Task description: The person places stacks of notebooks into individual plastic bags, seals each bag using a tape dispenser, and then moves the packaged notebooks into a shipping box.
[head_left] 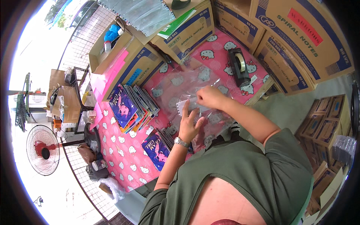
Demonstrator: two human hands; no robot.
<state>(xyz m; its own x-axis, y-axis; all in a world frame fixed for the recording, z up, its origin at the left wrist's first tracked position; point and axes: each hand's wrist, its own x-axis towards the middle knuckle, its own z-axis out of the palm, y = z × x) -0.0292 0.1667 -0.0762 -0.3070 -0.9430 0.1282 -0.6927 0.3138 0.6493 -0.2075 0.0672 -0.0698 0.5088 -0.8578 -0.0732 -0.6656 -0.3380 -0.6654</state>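
My left hand (190, 126), with a watch (181, 141) on its wrist, lies with its fingers apart on clear plastic. Its fingertips touch a small white spiral-edged pad or sheet (181, 108). Just beyond it to the right, my right hand (210, 97) is closed, fingers pinched at the white piece and plastic; what they grip is hidden. Clear plastic bags (170, 84) spread under and beyond both hands. A stack of spiral notebooks (125, 107) with purple illustrated covers stands to the left, and a second stack (155, 152) sits beside my left forearm.
A black tape dispenser (239, 69) stands right of the bags on the pink patterned tablecloth (125, 157). Cardboard boxes (187, 33) line the far side, with more stacked boxes (318, 123) at the right. Wrapped notebooks (138, 15) lie atop a box. A fan (43, 150) stands at far left.
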